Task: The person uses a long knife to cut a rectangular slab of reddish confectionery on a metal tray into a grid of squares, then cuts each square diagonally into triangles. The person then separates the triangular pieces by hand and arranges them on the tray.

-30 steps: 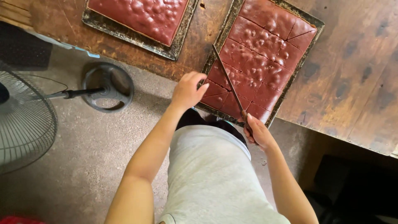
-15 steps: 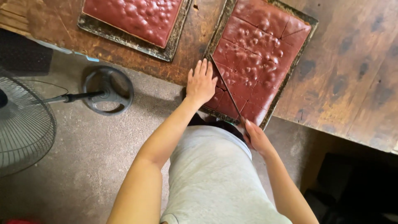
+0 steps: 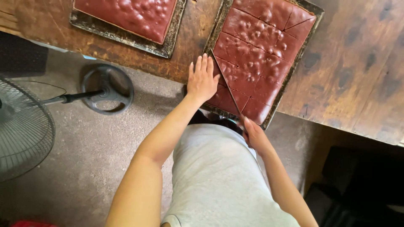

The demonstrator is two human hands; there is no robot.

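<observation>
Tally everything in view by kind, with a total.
Trays of brown slab: 2, one under the hands, one to its left
Knife: 1
Hands: 2, left hand, right hand
Fan: 1
Table: 1
Total: 7

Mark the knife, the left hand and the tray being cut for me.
knife (image 3: 225, 84), head view, middle of the blade lying across the slab.
left hand (image 3: 203, 80), head view, back of the hand, flat at the tray's edge.
tray being cut (image 3: 316, 12), head view, bare dark rim at its far corner.
</observation>
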